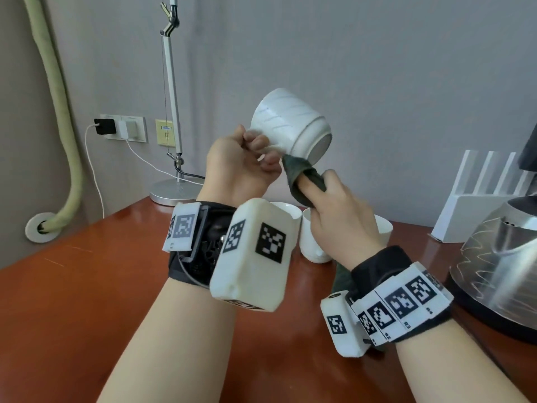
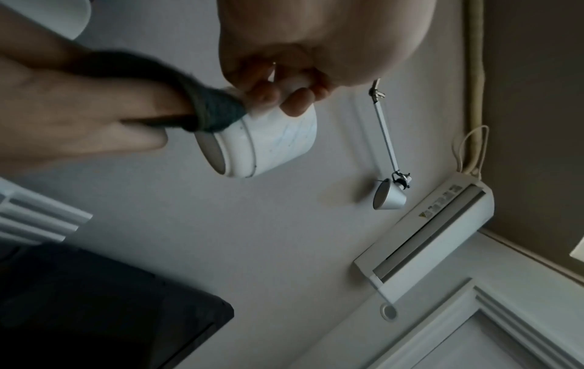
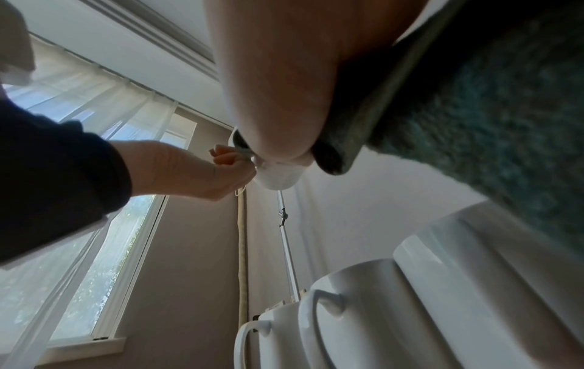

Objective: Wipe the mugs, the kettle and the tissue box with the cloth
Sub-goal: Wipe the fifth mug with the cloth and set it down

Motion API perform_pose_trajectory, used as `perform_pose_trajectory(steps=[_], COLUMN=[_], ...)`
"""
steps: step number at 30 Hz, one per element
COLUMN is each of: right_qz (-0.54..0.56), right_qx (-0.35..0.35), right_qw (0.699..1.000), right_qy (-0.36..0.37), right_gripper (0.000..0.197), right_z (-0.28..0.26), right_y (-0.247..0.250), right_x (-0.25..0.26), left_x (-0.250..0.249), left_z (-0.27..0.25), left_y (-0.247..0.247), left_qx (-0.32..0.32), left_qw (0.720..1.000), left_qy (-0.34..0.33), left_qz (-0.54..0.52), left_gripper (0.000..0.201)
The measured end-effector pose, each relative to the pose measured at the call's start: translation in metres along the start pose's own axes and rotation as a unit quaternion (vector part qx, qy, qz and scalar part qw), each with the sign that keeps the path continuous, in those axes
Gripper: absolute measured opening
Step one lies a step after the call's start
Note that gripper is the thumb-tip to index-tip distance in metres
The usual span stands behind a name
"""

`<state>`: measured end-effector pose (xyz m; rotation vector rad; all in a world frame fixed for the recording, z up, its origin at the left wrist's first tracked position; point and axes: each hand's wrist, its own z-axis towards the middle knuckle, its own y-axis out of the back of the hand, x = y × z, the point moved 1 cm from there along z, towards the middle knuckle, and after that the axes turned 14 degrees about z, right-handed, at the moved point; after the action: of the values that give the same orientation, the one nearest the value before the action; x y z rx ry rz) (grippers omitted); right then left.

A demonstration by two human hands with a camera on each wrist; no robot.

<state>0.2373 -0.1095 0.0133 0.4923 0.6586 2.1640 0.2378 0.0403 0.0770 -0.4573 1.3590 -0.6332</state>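
Note:
A white mug (image 1: 289,120) with faint blue stripes is held up in the air, tipped on its side, by my left hand (image 1: 244,161), whose fingers curl through its handle. My right hand (image 1: 334,210) holds a dark green cloth (image 1: 302,177) wrapped over its fingers and presses it against the mug's underside near the base. The left wrist view shows the same mug (image 2: 268,142) with the cloth (image 2: 218,112) at its bottom edge. Other white mugs (image 1: 312,239) stand on the table behind my wrists. The steel kettle (image 1: 499,271) sits at the right.
The red-brown wooden table (image 1: 87,286) stretches to the left. A desk lamp base (image 1: 171,191) stands at the back by the wall sockets (image 1: 123,128). A white slotted rack (image 1: 482,199) stands at the back right, beside the kettle. A green hose (image 1: 65,117) runs down the wall.

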Motion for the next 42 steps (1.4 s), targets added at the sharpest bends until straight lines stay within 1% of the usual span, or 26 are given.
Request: perform_pose_trajectory(steps=[4,6,8,10,12,14,17,19,22,25,30,33,36,37,39,42], right_qz=[0.008,0.022,0.031,0.033,0.029,0.023,0.009,0.002,0.045,0.08,0.02,0.014,0.058,0.064,0.046,0.003], right_qx=[-0.05,-0.068,-0.057,-0.022,0.008,0.022,0.013,0.016,0.019,0.015,0.036,-0.008,-0.03,-0.039,-0.045,-0.024], right_qw=[0.999,0.997,0.997,0.997,0.998,0.998,0.999,0.997,0.992,0.991,0.998,0.999,0.994,0.993,0.996,0.999], right_qy=[0.002,-0.015,-0.042,-0.062,-0.063,-0.05,-0.046,-0.079,-0.119,-0.104,-0.049,-0.052,-0.092,-0.091,-0.067,-0.039], right_gripper=[0.058,0.054,0.054,0.057,0.056,0.056,0.058,0.059,0.062,0.059,0.063,0.059,0.057,0.057,0.059,0.059], right_z=[0.002,0.003,0.004,0.003,0.002,0.001,0.001,0.005,0.009,0.006,0.002,0.003,0.007,0.008,0.006,0.002], right_y=[0.011,0.016,0.02,0.02,0.016,0.012,0.012,0.018,0.026,0.027,0.013,0.018,0.028,0.03,0.029,0.019], right_x=[-0.004,-0.006,-0.006,-0.004,-0.003,-0.001,0.001,0.001,-0.004,-0.002,0.006,0.004,-0.002,-0.003,-0.001,0.002], left_x=[0.002,0.002,0.003,0.004,0.003,0.003,0.003,0.003,0.006,0.006,0.002,0.004,0.007,0.008,0.01,0.011], left_z=[-0.001,-0.002,-0.003,-0.004,-0.004,-0.004,-0.004,-0.006,-0.007,-0.008,-0.009,-0.009,-0.009,-0.009,-0.009,-0.009], left_y=[-0.005,-0.005,-0.006,-0.008,-0.01,-0.01,-0.01,-0.014,-0.023,-0.027,-0.024,-0.021,-0.019,-0.018,-0.018,-0.018], left_qx=[-0.002,-0.006,-0.011,-0.029,-0.046,-0.056,-0.06,-0.064,-0.065,-0.065,-0.044,-0.013,0.019,0.029,0.039,0.036], left_qw=[1.0,1.0,1.0,0.998,0.997,0.996,0.996,0.993,0.986,0.982,0.989,0.995,0.999,0.999,0.999,0.999], left_qy=[0.007,0.01,0.015,0.007,-0.008,-0.019,-0.025,-0.027,-0.035,-0.047,-0.047,-0.048,-0.028,-0.019,-0.004,0.01], left_qz=[-0.01,0.002,0.026,0.049,0.062,0.061,0.066,0.099,0.15,0.169,0.131,0.086,0.04,0.027,0.001,-0.03], left_gripper=[0.044,0.045,0.044,0.043,0.042,0.042,0.042,0.043,0.045,0.044,0.045,0.043,0.043,0.043,0.044,0.043])
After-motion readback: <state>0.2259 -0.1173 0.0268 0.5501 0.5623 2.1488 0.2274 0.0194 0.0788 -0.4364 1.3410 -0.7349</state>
